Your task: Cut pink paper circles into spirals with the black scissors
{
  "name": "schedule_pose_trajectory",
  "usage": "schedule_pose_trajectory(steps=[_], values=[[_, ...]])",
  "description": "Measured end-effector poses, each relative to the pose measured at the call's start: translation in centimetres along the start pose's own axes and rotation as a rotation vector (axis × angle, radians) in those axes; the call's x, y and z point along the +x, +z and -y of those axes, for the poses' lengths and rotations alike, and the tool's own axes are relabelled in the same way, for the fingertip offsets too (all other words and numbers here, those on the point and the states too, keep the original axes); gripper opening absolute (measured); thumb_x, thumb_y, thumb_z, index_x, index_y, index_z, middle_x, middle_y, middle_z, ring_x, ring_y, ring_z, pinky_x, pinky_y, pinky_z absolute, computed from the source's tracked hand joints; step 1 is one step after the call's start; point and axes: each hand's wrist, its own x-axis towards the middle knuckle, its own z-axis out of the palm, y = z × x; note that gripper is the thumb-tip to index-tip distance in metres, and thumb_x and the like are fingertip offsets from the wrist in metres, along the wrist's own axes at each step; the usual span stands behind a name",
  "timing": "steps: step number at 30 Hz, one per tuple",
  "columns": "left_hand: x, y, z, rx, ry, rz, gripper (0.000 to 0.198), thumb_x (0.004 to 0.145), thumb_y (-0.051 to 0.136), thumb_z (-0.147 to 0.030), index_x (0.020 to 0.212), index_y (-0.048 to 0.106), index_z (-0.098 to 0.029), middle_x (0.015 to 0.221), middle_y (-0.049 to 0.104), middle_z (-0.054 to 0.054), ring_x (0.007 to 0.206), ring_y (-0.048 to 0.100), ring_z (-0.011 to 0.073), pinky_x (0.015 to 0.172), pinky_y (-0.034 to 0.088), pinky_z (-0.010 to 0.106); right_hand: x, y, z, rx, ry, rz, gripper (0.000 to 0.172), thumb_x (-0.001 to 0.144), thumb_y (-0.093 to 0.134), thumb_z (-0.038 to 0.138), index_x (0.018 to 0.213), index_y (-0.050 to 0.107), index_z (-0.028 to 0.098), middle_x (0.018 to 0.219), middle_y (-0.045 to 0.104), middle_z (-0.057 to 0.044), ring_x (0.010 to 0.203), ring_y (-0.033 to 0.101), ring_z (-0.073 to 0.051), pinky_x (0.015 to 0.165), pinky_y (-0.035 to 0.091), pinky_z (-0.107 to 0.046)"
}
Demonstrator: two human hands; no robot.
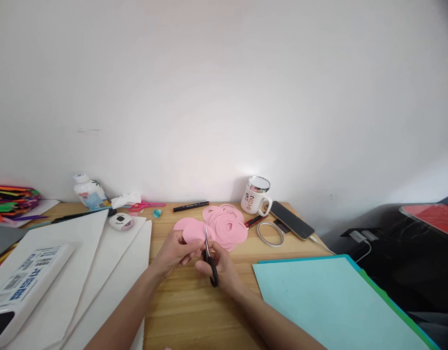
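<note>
My left hand (176, 251) pinches the lower edge of a rounded pink paper piece (190, 229) above the wooden table (180, 311). Black-handled scissors (212, 272) are in my right hand (221, 266), their metal blades pointing up and away at the right side of that paper. Whether the blades are parted cannot be made out clearly. Just behind my hands lies a loose pile of pink cut paper rounds (229, 225), some curled like spirals. Both hands are close together, fingers bent.
White sheets (117, 272) and a white box-like device (30, 279) lie left; light blue paper (318, 296) lies right. Behind are a bottle (89, 191), pink scissors (151, 205), a black marker (190, 206), a mug (253, 197), a tape ring (270, 234) and a phone (291, 220).
</note>
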Motion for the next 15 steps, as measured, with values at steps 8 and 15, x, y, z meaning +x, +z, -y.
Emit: schedule_pose_trajectory(steps=[8,15], values=[[0.06,-0.19,0.07,0.017,0.012,0.013,0.026,0.068,0.064,-0.034,0.054,0.057,-0.014,0.032,0.038,-0.008,0.030,0.027,0.0034,0.033,0.015,0.018,0.06,-0.16,0.34,0.030,0.011,0.010,0.047,0.053,0.082,0.040,0.080,0.048,0.019,0.059,0.046,0.007,0.050,0.036,-0.008,0.047,0.026,-0.020],[0.12,-0.40,0.26,0.034,0.004,-0.045,0.030,0.066,0.067,-0.040,0.057,0.058,-0.013,0.034,0.040,-0.008,0.030,0.028,0.0036,0.034,0.015,0.018,0.07,-0.22,-0.18,0.007,0.031,-0.001,0.044,0.058,0.078,0.044,0.079,0.047,0.020,0.053,0.047,0.008,0.042,0.040,-0.007,0.043,0.028,-0.019]])
